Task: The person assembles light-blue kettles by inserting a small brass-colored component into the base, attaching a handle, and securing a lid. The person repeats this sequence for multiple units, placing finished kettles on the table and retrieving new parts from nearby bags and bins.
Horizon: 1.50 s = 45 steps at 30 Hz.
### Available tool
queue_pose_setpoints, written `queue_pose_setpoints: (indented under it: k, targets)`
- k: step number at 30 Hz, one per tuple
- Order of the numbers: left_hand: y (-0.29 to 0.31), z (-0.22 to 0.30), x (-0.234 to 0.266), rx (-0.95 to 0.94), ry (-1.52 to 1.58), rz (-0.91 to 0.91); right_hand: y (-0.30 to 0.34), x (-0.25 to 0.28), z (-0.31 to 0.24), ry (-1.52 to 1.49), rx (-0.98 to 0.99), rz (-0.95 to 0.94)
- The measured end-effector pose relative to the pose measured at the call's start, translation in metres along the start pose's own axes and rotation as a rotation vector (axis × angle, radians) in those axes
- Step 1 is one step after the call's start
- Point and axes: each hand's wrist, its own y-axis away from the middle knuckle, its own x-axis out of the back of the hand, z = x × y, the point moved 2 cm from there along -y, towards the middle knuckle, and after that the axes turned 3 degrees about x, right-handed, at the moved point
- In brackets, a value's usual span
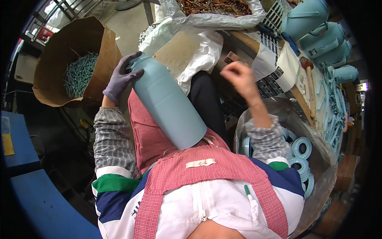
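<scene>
A light-blue plastic bottle-shaped body (169,105) lies slanted across my lap, its wide base toward my apron and its neck pointing away. In a grey-purple glove, my left hand (120,77) is closed round the neck end. My bare right hand (241,79) is raised to the right of the bottle, apart from it. Its fingers are curled together at the tips; whether they pinch something small is hidden. The red checked apron (205,169) covers my chest and legs under the bottle.
At the left stands a cardboard drum (109,47) with thin blue plastic strips inside. A lined bin of blue rings (301,148) is by my right arm. Blue jugs (306,20), a mallet (309,79) and plastic scraps (332,115) occupy the right bench. Brown pieces (217,7) fill a white sack ahead.
</scene>
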Motion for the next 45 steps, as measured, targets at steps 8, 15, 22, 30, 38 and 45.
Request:
queue_pose_setpoints:
  k: [8,15,22,30,38,45]
  targets:
    - [-0.003,0.012,-0.011,-0.24,-0.597,0.108,0.003,-0.142,-0.062,-0.703,-0.166,-0.355]
    - [0.003,0.009,-0.003,-0.227,-0.593,0.025,0.002,-0.149,-0.053,-0.581,-0.176,-0.295]
    - [0.009,0.012,-0.004,-0.236,-0.687,-0.061,0.004,-0.155,-0.049,-0.525,-0.155,-0.221]
    - [0.007,0.015,-0.016,-0.263,-0.989,-0.02,0.003,-0.151,-0.058,-0.223,-0.102,-0.113]
    - [0.005,0.017,0.027,-0.137,-0.568,-0.079,0.019,-0.163,0.006,-0.294,-0.147,-0.255]
    - [0.002,0.038,0.002,-0.016,-0.99,-0.168,-0.041,-0.162,-0.041,-0.318,0.472,-0.513]
